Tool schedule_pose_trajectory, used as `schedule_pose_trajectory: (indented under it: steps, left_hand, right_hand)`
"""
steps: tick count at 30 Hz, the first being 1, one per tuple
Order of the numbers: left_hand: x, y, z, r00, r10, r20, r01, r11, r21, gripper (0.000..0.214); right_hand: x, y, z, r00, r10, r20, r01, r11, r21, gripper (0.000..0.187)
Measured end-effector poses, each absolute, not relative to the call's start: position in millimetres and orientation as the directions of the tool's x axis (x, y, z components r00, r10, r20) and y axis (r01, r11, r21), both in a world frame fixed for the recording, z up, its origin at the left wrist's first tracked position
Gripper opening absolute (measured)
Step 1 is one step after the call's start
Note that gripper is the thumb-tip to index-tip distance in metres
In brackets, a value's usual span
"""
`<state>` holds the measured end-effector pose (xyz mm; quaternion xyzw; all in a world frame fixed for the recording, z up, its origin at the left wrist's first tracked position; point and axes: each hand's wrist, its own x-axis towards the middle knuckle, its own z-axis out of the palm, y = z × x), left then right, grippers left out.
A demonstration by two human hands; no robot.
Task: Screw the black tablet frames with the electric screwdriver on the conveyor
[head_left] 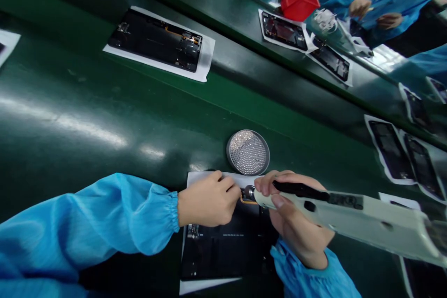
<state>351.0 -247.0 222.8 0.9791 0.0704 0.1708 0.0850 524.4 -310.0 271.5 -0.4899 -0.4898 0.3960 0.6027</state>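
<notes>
the black device [223, 251] is lying on a white sheet [195, 180], on the near side of the round dish [249, 162]. the right hand [295, 223] is gripping the pale driver [370, 221], whose metal tip [249, 192] is pointing at the device. the left hand [211, 200] is bending its fingers beside this tip; i cannot tell if they are pinching something. because the driver is slanting, i think the tip could be slipping, then scratching the orange strip [248, 202] or pricking the left hand. a careless move of the right hand could be tipping the dish.
</notes>
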Motion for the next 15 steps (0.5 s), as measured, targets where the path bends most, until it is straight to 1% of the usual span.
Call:
schedule_pose_trajectory:
  steps: [3,9,15]
  left_hand:
    - [351.7,-249.7,224.6,0.94,0.169,0.298,0.107,-0.972,0.211,0.022]
    - [356.4,-254.1,222.9,0.922,0.194,0.334,0.125,-0.968,0.219,0.023]
    - [358.6,-254.5,220.7,0.909,0.214,0.359,0.135,-0.963,0.232,0.021]
  right_hand:
    - [525.5,-310.7,271.2,0.202,0.961,0.191,-0.005,0.196,-0.981,0.027]
    - [530.0,-314.1,269.3,0.199,0.965,0.168,0.006,0.17,-0.985,0.025]
    - [531.5,-314.7,267.8,0.214,0.96,0.183,0.033,0.18,-0.983,0.022]
